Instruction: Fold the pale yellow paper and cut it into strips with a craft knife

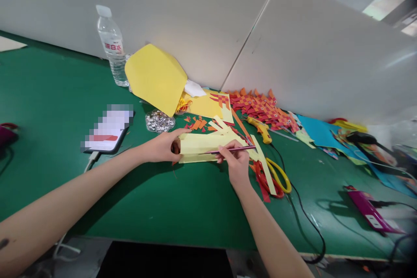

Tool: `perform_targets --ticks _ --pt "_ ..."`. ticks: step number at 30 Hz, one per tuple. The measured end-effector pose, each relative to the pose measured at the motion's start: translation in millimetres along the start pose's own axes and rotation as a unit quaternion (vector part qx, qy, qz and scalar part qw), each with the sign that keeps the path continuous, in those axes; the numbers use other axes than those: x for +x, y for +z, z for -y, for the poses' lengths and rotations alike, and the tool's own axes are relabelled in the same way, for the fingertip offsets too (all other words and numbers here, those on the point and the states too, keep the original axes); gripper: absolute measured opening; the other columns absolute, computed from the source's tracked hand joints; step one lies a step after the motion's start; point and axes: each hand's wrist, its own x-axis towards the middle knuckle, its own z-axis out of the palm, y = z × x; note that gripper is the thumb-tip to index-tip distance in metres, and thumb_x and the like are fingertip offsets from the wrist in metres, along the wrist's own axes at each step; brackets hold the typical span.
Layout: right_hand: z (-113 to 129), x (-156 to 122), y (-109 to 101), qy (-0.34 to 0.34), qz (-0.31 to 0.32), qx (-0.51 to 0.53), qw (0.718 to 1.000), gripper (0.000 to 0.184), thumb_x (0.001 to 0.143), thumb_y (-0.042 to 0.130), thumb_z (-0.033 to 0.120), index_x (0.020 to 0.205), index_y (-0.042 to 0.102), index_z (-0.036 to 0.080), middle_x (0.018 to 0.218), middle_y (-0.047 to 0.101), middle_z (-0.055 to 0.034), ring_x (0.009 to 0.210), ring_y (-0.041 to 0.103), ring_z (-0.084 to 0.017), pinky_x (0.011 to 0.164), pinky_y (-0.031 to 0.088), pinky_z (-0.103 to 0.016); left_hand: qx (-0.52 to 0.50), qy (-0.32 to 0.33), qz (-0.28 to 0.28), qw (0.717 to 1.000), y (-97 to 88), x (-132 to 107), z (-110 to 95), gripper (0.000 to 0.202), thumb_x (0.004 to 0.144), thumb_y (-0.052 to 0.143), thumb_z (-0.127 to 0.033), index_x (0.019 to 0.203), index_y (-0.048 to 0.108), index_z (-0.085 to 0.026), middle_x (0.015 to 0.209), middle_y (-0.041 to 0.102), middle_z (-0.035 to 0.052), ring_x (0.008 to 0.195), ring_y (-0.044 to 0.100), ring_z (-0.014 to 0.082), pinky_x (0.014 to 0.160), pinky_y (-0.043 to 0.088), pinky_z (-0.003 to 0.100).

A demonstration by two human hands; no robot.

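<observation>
My left hand (164,147) grips the left end of a folded pale yellow paper strip (198,142), thumb below and fingers above; a dark patch inside the grip is hard to make out. In my right hand (235,160) is a slim dark red pencil (213,152), held nearly level with its point to the left, over the paper. Narrow pale strips (265,165) fan out beyond that hand. Scissors with red and yellow handles (279,176) lie partly under one strip, just right of my right wrist.
Orange scraps (198,124) and a dish of googly eyes (159,120) lie behind the paper. A yellow glue gun (259,129) trails a black cord. Red-orange checkered paper pieces (260,106) line the partition. A phone (110,128), water bottle (112,47) and purple power strip (371,210) flank the work.
</observation>
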Motion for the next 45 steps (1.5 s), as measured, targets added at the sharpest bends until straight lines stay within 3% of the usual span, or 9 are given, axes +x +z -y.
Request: perform_targets --ticks 7,21,27,39,45 --pt "1.2 -8.0 23.4 0.023 0.081 0.010 0.996 0.025 0.074 0.069 0.039 0.068 0.053 0.020 0.056 0.066 0.0005 0.047 0.062 -0.014 0.049 0.052 -0.025 -0.013 0.007 0.007 1.000 0.0 0.3 1.6 0.086 0.066 0.060 -0.016 0.142 0.022 -0.019 0.077 0.066 -0.0003 0.065 0.062 0.0148 0.061 0.047 0.025" --pt "-3.2 -5.7 21.9 0.025 0.085 0.012 0.996 0.027 0.072 0.071 0.039 0.067 0.053 0.020 0.056 0.065 0.0006 0.048 0.064 -0.015 0.049 0.052 -0.024 -0.010 0.010 0.004 1.000 0.6 0.5 3.5 0.084 0.065 0.059 -0.014 0.141 0.025 -0.019 0.080 0.066 0.0001 0.067 0.062 0.0144 0.063 0.049 0.025" --pt "-5.8 1.2 4.9 0.014 0.054 0.002 0.998 0.026 0.072 0.071 0.037 0.066 0.054 0.020 0.054 0.064 0.0015 0.046 0.061 -0.013 0.048 0.050 -0.024 -0.007 -0.003 0.005 1.000 -0.3 -1.1 -1.9 0.080 0.066 0.059 -0.015 0.140 0.027 -0.019 0.074 0.065 -0.0018 0.065 0.062 0.0149 0.061 0.048 0.024" --pt "-18.2 25.3 -52.1 -0.002 -0.022 -0.006 1.000 0.018 0.068 0.070 0.025 0.059 0.055 0.020 0.046 0.060 0.0044 0.040 0.055 -0.011 0.043 0.044 -0.022 0.013 0.000 -0.006 1.000 0.4 -0.6 0.7 0.078 0.068 0.061 -0.020 0.139 0.028 -0.021 0.072 0.064 -0.0034 0.065 0.062 0.0147 0.062 0.047 0.025" --pt "-15.6 25.6 -57.5 -0.018 -0.072 0.000 0.997 0.018 0.066 0.067 0.020 0.055 0.053 0.019 0.043 0.058 0.0045 0.037 0.051 -0.009 0.039 0.040 -0.020 0.005 -0.009 -0.003 1.000 1.5 0.3 3.4 0.081 0.068 0.062 -0.020 0.140 0.025 -0.022 0.079 0.067 -0.0010 0.070 0.063 0.0160 0.066 0.049 0.027"
